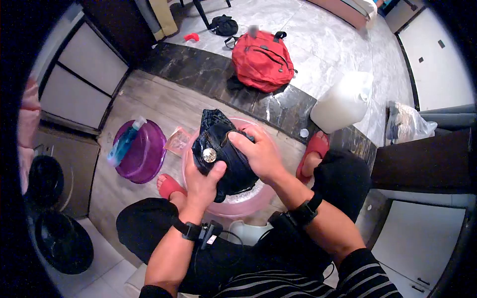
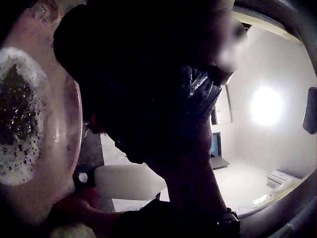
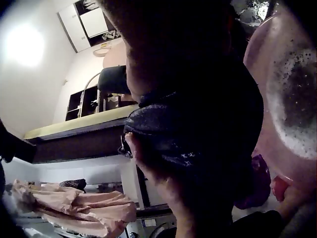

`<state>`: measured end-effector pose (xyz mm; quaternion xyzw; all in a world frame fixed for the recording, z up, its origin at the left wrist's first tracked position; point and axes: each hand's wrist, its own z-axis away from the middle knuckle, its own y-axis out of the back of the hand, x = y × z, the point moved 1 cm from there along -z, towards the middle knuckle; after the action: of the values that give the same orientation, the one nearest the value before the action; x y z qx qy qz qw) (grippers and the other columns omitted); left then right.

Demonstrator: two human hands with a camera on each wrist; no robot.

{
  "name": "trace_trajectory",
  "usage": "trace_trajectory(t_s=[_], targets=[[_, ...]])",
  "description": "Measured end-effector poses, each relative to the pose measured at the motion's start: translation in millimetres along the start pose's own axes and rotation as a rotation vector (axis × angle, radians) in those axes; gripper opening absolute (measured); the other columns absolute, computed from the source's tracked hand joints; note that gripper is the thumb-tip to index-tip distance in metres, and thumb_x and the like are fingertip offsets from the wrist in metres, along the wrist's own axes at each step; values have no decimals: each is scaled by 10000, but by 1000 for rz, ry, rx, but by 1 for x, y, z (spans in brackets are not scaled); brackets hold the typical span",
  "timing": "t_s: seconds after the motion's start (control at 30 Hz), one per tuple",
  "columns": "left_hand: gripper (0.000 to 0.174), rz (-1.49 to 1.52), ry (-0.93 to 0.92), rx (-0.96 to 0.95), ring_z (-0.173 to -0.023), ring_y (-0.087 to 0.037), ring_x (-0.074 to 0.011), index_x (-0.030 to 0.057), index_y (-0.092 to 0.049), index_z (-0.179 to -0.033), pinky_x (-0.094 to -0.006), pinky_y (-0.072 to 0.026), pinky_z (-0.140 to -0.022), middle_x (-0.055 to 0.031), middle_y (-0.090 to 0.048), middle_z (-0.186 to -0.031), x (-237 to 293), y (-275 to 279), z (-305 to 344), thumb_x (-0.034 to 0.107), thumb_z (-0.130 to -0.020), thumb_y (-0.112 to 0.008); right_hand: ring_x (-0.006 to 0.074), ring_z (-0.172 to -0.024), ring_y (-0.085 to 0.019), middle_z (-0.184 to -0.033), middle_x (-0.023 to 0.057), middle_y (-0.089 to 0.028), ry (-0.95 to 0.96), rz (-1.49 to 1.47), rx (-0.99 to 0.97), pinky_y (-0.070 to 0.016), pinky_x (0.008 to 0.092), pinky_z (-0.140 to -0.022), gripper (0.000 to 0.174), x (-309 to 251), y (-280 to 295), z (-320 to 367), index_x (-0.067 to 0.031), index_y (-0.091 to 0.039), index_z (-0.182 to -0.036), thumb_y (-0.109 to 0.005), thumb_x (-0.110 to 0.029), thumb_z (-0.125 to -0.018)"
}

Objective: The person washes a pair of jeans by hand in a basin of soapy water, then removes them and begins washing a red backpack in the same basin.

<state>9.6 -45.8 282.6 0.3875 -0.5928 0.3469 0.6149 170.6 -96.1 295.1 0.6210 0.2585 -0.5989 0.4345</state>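
Observation:
A bunched pair of dark blue jeans (image 1: 226, 149) with a shiny round metal button is held up over a pink basin (image 1: 231, 212). My left hand (image 1: 201, 185) grips the near left side, thumb lying on the cloth below the button. On the other side my right hand (image 1: 259, 155) grips the jeans, its thumb pressed on the fabric near the waistband. White suds float on dark water (image 3: 297, 94) in the basin, below the jeans. In the left wrist view the jeans (image 2: 193, 89) look wet and glossy; most of the hand there is lost in shadow.
Left of the pink basin stands a purple basin (image 1: 149, 166) with a bottle of blue liquid (image 1: 126, 141) across it. A red backpack (image 1: 263, 62) and a white jug (image 1: 343, 102) are beyond, near a dark stone strip. Feet in red slippers (image 1: 316, 149) flank the basin.

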Motion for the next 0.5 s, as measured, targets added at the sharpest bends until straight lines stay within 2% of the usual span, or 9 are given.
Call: trace_trajectory(t_s=[0.03, 0.13, 0.37, 0.43, 0.5], targets=[[643, -4, -25, 28, -1076, -527, -230, -12, -494, -1230, -353, -409, -960, -117, -536, -1168, 0, -1, -2, 329, -749, -751, 175, -956, -533, -996, 95, -578, -14, -20, 5, -412, 296, -859, 336, 6, -2, -2, 25, -651, -935, -621, -302, -863], [574, 76, -20, 47, -1034, -545, -207, -13, -512, -1214, -339, -423, -935, -106, -560, -1137, 4, -6, -4, 313, -789, -720, 264, -941, -564, -977, 164, -585, -29, -124, 45, -438, 344, -847, 443, 13, -8, -4, 44, -641, -910, -655, -389, -818], [470, 68, -16, 42, -985, -567, -189, -14, -568, -1138, -330, -439, -907, -98, -602, -1069, -1, -6, -11, 275, -800, -718, 261, -880, -592, -925, 150, -606, -193, -135, 76, -455, 353, -820, 442, 20, -11, -2, 48, -655, -885, -656, -389, -820], [462, 53, 43, 21, -971, -579, -177, -14, -576, -1133, -318, -446, -896, -99, -613, -1074, 5, -5, -11, 270, -799, -722, 259, -877, -600, -931, 155, -617, -231, -125, 79, -461, 360, -810, 459, 6, -7, 0, 53, -654, -878, -651, -402, -822], [457, 103, 30, 22, -974, -583, -172, -12, -579, -1131, -309, -449, -893, -97, -616, -1079, 6, -9, -15, 261, -796, -727, 178, -847, -589, -914, 95, -632, -307, -89, 49, -459, 309, -779, 398, -8, -2, 0, 36, -654, -943, -642, -352, -855]])
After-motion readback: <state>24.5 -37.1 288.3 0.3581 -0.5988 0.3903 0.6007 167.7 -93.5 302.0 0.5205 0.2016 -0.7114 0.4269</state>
